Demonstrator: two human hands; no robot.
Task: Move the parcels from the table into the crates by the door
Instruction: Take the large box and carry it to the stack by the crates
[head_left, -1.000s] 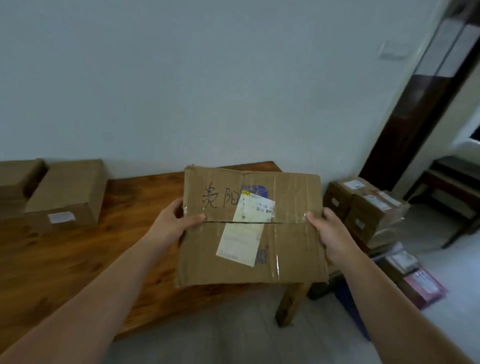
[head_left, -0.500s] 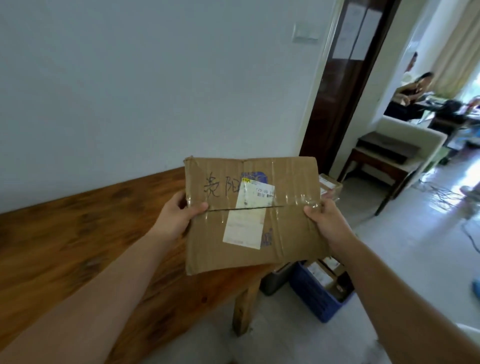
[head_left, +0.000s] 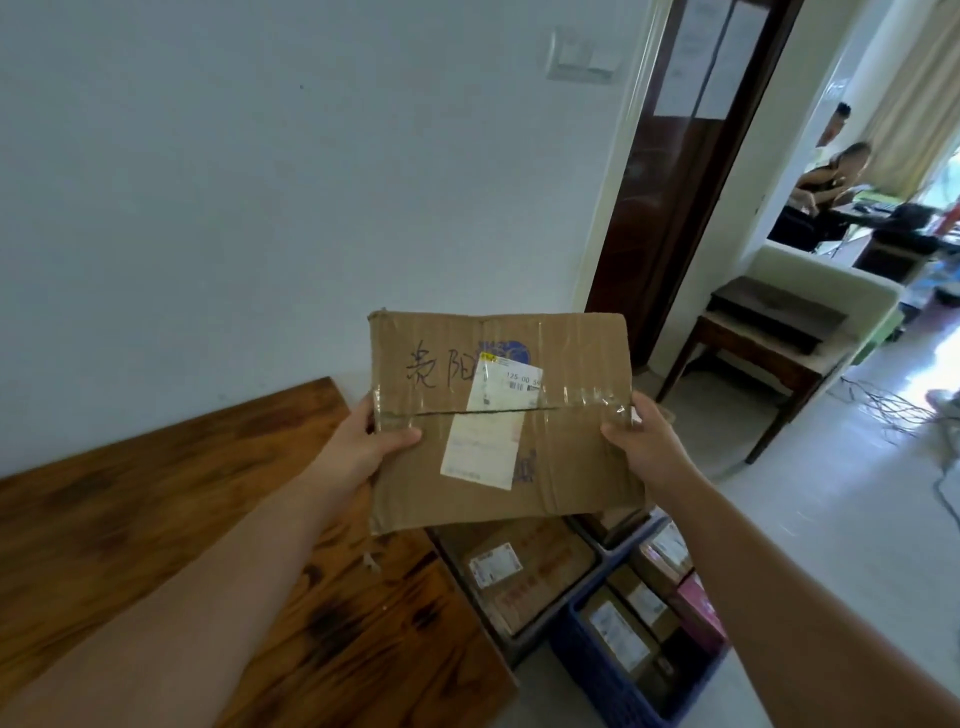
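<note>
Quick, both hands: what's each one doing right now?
Left hand: grips the left edge of the cardboard parcel, thumb on top.
Right hand: grips the parcel's right edge, thumb on top.

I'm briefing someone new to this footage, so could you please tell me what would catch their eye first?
A flat cardboard parcel with handwriting and a white label fills the centre, gripped at its side edges by the left hand and right hand. Below it, beside the wooden table, a blue crate on the floor already holds other parcels.
</note>
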